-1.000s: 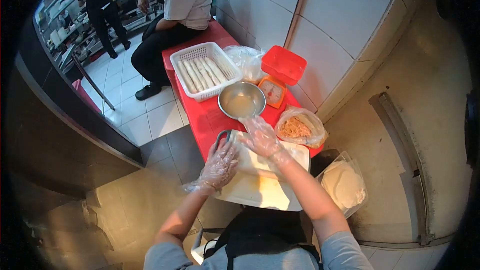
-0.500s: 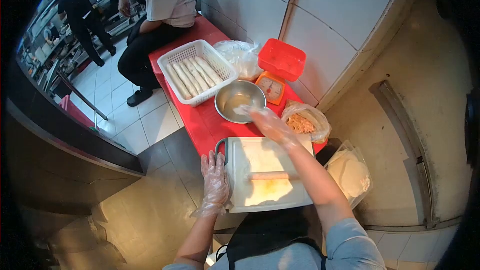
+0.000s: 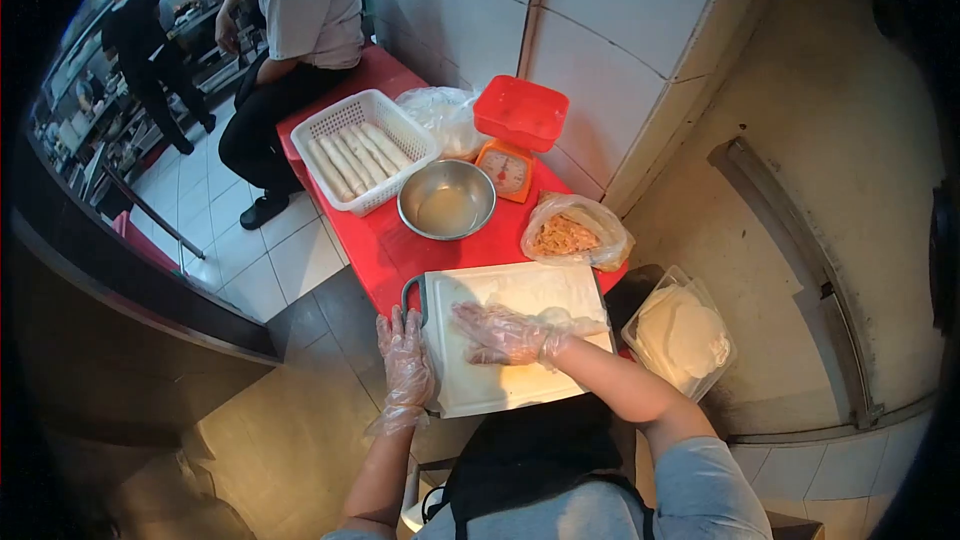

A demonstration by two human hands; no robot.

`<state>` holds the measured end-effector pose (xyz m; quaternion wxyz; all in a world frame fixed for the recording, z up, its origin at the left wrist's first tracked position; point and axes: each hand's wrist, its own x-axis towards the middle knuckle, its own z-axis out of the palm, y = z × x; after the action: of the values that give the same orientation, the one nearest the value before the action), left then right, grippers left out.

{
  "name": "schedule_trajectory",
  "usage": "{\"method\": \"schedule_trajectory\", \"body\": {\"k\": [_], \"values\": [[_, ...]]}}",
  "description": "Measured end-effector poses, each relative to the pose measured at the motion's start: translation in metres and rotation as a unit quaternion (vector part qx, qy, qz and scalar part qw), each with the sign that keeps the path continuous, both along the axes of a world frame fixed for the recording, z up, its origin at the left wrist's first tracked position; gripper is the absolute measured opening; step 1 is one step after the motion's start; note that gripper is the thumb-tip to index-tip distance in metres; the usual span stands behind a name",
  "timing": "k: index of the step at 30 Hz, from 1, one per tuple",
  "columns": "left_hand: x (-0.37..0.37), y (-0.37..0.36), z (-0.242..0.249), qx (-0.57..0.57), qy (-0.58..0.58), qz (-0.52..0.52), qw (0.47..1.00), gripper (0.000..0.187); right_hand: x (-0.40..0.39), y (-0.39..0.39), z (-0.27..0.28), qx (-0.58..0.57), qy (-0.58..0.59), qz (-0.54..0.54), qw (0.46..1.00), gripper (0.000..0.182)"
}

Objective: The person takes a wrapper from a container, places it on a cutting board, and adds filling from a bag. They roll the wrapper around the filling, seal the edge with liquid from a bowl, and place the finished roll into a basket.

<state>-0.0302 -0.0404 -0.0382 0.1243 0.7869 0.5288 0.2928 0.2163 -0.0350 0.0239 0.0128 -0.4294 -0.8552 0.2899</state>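
The gloved right hand (image 3: pixel 505 335) lies flattened, fingers stretched leftward, over a pale roll (image 3: pixel 590 327) at mid-board, mostly hidden beneath it; an end shows past the wrist. The gloved left hand (image 3: pixel 405 365), fingers straight and slightly fanned, lies along the left edge of the cutting board (image 3: pixel 510 285), below its handle. White board surface shows above and below the right hand. Past the top edge stand a steel bowl (image 3: pixel 447 225) and a bag of filling (image 3: pixel 565 235); off the right edge, a tub of pale rounds (image 3: pixel 683 333).
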Motion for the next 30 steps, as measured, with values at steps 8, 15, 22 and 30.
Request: {"method": "schedule_trajectory", "body": {"k": [8,15,22,30], "values": [[-0.001,0.003,-0.004,0.009,0.03,-0.002,1.0,0.055,0.157,-0.053,-0.02,0.033,-0.076,-0.13,0.988,0.082],[0.015,-0.011,0.027,0.056,0.079,-0.023,0.995,0.06,0.206,-0.118,0.006,0.143,-0.116,-0.194,0.963,0.07],[0.097,-0.072,0.036,-0.055,0.1,-0.32,0.94,0.062,0.072,-0.135,-0.009,0.273,0.01,-0.168,0.947,0.072],[0.123,-0.016,0.03,0.042,0.141,-0.24,0.96,0.051,0.065,-0.077,-0.055,0.348,0.003,-0.24,0.906,0.045]]}}
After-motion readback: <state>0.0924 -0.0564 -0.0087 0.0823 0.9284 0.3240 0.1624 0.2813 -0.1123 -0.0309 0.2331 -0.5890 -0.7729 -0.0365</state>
